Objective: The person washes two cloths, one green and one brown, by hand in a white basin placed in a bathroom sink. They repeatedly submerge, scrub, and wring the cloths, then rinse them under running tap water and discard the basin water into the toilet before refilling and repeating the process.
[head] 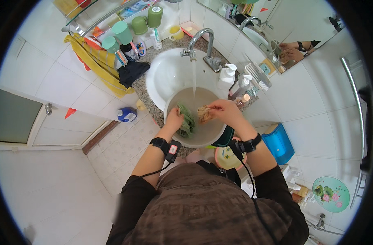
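A round pale basin (171, 101) rests partly over the white washbasin (162, 73) and the front of the granite counter. Water runs into it from the chrome faucet (206, 43). Inside the basin's left side, my left hand (174, 118) grips a wet, bunched green cloth (188, 122). My right hand (226, 112) pinches a crumpled tan cloth (204, 114) between thumb and fingers at the basin's right side. The two cloths are apart from each other. Each wrist wears a black strap with a small device.
White pump bottles (226, 76) stand on the counter's right. Cups (122, 32) and toothbrushes hang at the back left, beside a yellow towel (103, 65) and a black cloth (132, 73). Below are a blue detergent bottle (127, 114), a blue bin (278, 144) and a pink-rimmed basin (227, 157).
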Motion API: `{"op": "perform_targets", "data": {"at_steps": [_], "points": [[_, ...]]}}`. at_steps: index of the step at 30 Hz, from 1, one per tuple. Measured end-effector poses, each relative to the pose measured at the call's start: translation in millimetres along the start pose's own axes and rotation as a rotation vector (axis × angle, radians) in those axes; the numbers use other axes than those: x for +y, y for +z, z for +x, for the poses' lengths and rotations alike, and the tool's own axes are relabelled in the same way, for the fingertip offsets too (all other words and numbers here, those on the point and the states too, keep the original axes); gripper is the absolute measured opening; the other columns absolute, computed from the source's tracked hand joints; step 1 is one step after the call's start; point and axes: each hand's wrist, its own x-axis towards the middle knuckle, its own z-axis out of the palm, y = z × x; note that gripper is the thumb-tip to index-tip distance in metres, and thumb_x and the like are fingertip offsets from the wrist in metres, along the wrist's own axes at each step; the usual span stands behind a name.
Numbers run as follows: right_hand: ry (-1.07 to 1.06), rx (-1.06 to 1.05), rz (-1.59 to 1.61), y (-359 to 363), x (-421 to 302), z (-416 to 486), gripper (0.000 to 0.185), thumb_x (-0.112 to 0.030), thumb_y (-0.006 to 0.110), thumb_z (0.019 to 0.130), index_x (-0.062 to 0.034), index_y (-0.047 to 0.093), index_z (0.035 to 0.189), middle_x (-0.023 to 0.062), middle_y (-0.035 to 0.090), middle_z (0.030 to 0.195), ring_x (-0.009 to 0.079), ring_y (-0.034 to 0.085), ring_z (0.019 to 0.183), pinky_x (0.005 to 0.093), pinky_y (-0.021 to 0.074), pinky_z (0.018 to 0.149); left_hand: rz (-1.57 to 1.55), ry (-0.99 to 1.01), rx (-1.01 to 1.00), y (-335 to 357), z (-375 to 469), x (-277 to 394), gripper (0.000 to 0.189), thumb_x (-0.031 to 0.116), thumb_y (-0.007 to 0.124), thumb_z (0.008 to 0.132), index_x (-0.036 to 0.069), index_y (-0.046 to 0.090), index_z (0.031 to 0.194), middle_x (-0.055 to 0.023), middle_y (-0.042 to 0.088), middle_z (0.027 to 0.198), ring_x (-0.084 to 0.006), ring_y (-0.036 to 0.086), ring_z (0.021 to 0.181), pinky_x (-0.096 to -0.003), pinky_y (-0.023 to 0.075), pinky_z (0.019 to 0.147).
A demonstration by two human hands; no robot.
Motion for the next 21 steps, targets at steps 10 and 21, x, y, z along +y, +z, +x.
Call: {"op": "perform_targets", "data": {"at_steps": [10,21], "points": [[-0.214,0.157,0.29,-0.5,-33.8,4.9,0.015,-0.003,0.063,0.08,-0.002,0.064,0.095,0.0066,0.059,0.089,0.0167,0.058,0.082,0.0266,0.0474,0.071,-0.466,0.271,-0.334,3.7,-8.0,59.3,0.046,0.005,0.068,0.078,0.002,0.052,0.12,-0.0095,0.057,0.115,-0.0176,0.054,0.103,-0.031,0.0455,0.087],[-0.158,0.271,-0.223,17.3,31.4,1.3,0.012,-0.009,0.059,0.083,-0.0053,0.06,0.094,0.0113,0.057,0.088,0.0292,0.059,0.074,0.0363,0.0479,0.065,-0.354,0.109,0.182,-56.1,-2.1,92.3,0.014,0.012,0.051,0.089,0.002,0.053,0.099,-0.0076,0.06,0.079,-0.0137,0.055,0.07,-0.0282,0.0442,0.061]]}}
